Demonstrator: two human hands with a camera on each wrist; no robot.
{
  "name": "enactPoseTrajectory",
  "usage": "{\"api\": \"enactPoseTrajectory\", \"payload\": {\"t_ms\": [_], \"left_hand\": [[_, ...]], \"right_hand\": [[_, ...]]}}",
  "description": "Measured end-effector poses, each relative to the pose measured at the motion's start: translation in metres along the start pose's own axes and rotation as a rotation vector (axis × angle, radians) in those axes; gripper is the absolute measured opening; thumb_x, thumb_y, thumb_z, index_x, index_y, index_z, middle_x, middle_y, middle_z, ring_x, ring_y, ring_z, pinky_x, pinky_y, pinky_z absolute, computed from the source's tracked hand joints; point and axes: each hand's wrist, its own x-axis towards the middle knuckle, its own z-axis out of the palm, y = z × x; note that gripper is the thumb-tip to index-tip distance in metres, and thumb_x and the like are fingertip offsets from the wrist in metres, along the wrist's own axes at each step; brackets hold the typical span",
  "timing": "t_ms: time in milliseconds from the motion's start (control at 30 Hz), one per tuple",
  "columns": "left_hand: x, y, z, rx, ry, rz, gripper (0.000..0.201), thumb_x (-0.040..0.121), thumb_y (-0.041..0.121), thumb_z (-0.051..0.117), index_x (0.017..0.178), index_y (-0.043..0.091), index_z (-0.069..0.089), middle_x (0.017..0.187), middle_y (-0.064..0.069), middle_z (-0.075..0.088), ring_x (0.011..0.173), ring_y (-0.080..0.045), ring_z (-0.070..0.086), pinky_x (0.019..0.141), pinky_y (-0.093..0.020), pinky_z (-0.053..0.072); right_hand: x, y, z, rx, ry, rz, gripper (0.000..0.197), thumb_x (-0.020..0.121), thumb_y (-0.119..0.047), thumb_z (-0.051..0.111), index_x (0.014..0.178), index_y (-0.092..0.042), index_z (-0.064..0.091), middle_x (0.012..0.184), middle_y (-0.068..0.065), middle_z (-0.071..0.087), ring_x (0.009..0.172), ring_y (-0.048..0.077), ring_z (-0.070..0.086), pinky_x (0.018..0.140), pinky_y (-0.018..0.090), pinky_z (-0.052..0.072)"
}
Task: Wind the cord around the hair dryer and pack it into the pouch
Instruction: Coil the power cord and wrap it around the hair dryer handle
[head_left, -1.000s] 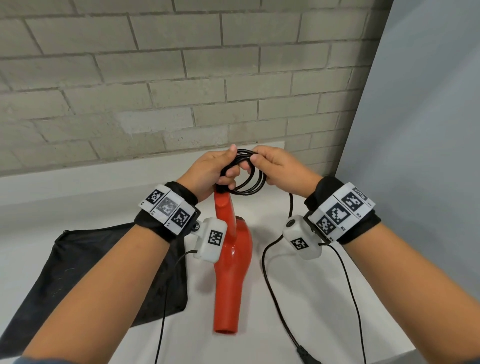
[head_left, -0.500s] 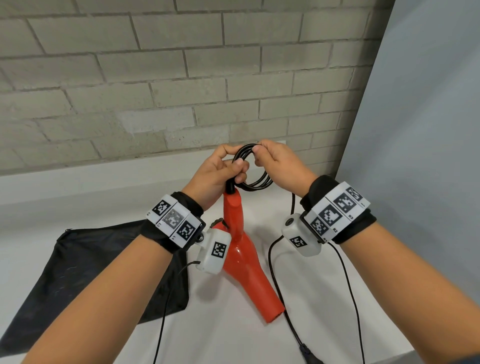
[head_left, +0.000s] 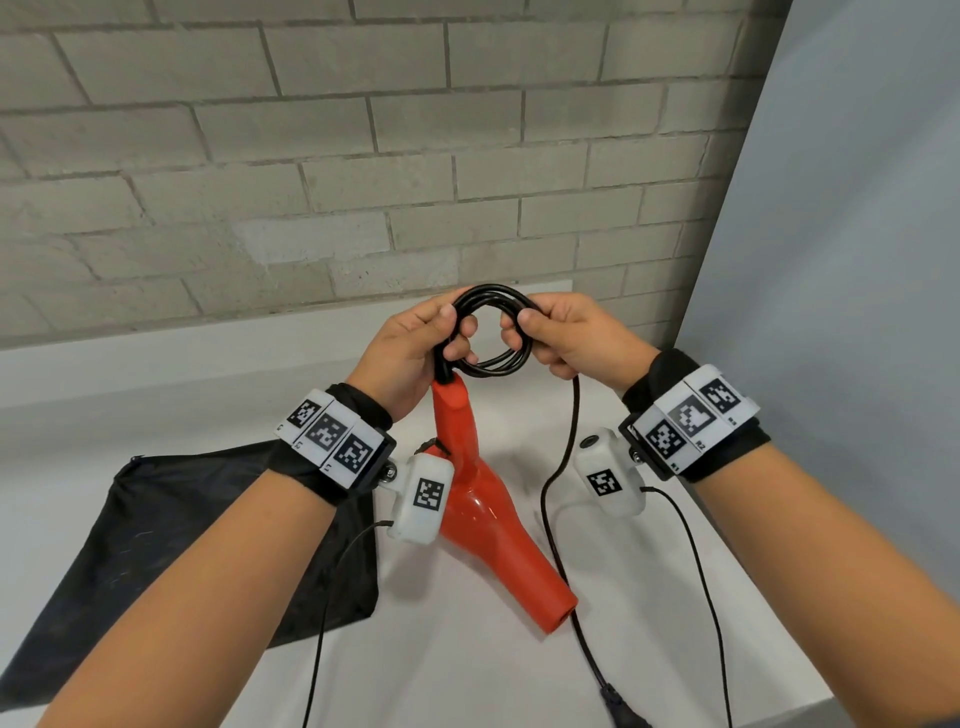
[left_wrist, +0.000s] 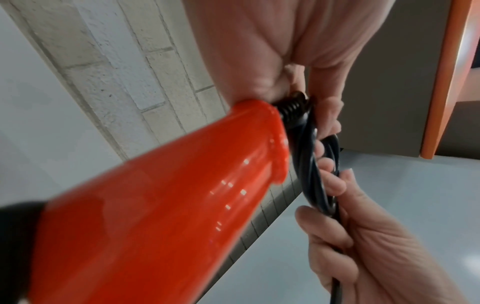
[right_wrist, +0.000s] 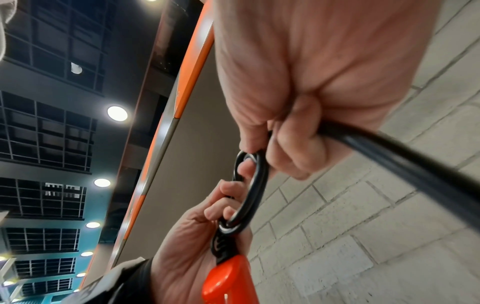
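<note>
A red hair dryer (head_left: 483, 499) hangs tilted, handle end up, its nozzle low to the right near the white table. Its black cord (head_left: 493, 299) is looped into a small coil above the handle. My left hand (head_left: 415, 348) grips the coil's left side by the handle's strain relief (left_wrist: 292, 107). My right hand (head_left: 566, 332) pinches the coil's right side (right_wrist: 255, 185). The loose cord (head_left: 558, 467) drops from the right hand to the plug (head_left: 623, 712) at the table's front. A black pouch (head_left: 156, 525) lies flat on the left.
The white table (head_left: 467, 670) meets a grey brick wall (head_left: 363, 156) behind and a pale grey panel (head_left: 831, 260) on the right. Thin black sensor cables (head_left: 701, 571) trail from both wrist cameras across the table.
The dryer's nozzle swung from pointing toward me to pointing right. Both hands rose slightly and spread the coil wider between them.
</note>
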Motion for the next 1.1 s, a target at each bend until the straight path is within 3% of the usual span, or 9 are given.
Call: {"api": "enactPoseTrajectory", "payload": {"t_ms": [233,333,400,433,600,767,933,1000,1100], "left_hand": [[0.0,-0.002,0.01,0.093,0.135,0.063,0.032,0.094,0.007,0.036,0.123,0.011,0.048,0.061,0.011,0.057,0.049,-0.002,0.041,0.061,-0.018,0.049],[-0.001,-0.004,0.016,0.17,0.155,0.079,0.033,0.094,0.004,0.036,0.121,0.017,0.05,0.06,0.011,0.057,0.05,-0.002,0.041,0.061,-0.018,0.048],[-0.001,-0.004,0.019,0.196,0.167,0.08,0.033,0.094,0.004,0.037,0.118,0.02,0.052,0.06,0.011,0.058,0.049,-0.002,0.041,0.06,-0.018,0.047],[-0.002,-0.004,0.021,0.205,0.169,0.076,0.033,0.094,0.004,0.037,0.118,0.02,0.052,0.059,0.012,0.058,0.049,-0.002,0.041,0.06,-0.017,0.047],[-0.002,-0.006,0.026,0.253,0.162,0.068,0.033,0.093,0.003,0.039,0.122,0.017,0.049,0.058,0.012,0.058,0.048,-0.002,0.04,0.058,-0.017,0.046],[-0.002,-0.006,0.032,0.28,0.179,0.043,0.033,0.093,0.002,0.04,0.123,0.013,0.048,0.057,0.013,0.057,0.047,-0.002,0.039,0.056,-0.016,0.045],[-0.005,-0.004,0.035,0.296,0.196,0.018,0.031,0.093,0.003,0.041,0.121,0.013,0.05,0.056,0.012,0.056,0.047,-0.003,0.039,0.055,-0.016,0.044],[-0.006,-0.003,0.036,0.302,0.205,0.008,0.031,0.093,0.003,0.042,0.12,0.012,0.052,0.057,0.011,0.055,0.047,-0.003,0.039,0.055,-0.016,0.044],[-0.009,-0.001,0.037,0.312,0.214,0.0,0.03,0.093,0.003,0.041,0.12,0.011,0.053,0.06,0.008,0.054,0.047,-0.003,0.039,0.054,-0.016,0.043]], "right_hand": [[0.001,0.007,0.003,-0.086,0.121,-0.08,0.025,0.096,-0.005,0.038,0.089,-0.018,0.059,0.074,-0.001,0.058,0.042,0.002,0.035,0.038,0.011,0.025],[-0.01,0.012,-0.003,-0.208,0.224,-0.057,0.023,0.092,-0.006,0.047,0.114,-0.009,0.055,0.094,0.004,0.063,0.064,-0.005,0.053,0.058,0.009,0.043],[-0.021,0.018,-0.008,-0.309,0.299,0.015,0.038,0.089,-0.013,0.056,0.126,-0.012,0.046,0.111,0.005,0.058,0.088,0.008,0.056,0.08,0.018,0.047],[-0.029,0.022,-0.01,-0.363,0.337,0.063,0.045,0.088,-0.016,0.058,0.129,-0.015,0.042,0.114,0.004,0.054,0.093,0.015,0.053,0.085,0.025,0.045],[-0.064,0.049,-0.011,-0.523,0.408,0.264,0.049,0.084,-0.023,0.063,0.126,-0.012,0.039,0.109,0.008,0.055,0.084,0.02,0.052,0.075,0.029,0.04],[-0.105,0.074,0.005,-0.653,0.244,0.515,0.045,0.083,-0.029,0.063,0.117,-0.008,0.044,0.101,0.008,0.053,0.086,0.019,0.05,0.071,0.027,0.04],[-0.137,0.083,0.033,-0.84,-0.13,0.702,0.035,0.083,-0.036,0.06,0.102,-0.009,0.048,0.096,0.003,0.047,0.086,0.018,0.045,0.061,0.023,0.036],[-0.144,0.086,0.044,-0.881,-0.247,0.766,0.034,0.083,-0.039,0.06,0.093,-0.012,0.043,0.084,0.0,0.047,0.08,0.018,0.046,0.053,0.02,0.032],[-0.15,0.089,0.057,-0.912,-0.341,0.86,0.039,0.079,-0.045,0.063,0.081,-0.013,0.043,0.066,-0.002,0.044,0.056,0.013,0.045,0.048,0.021,0.032]]}}
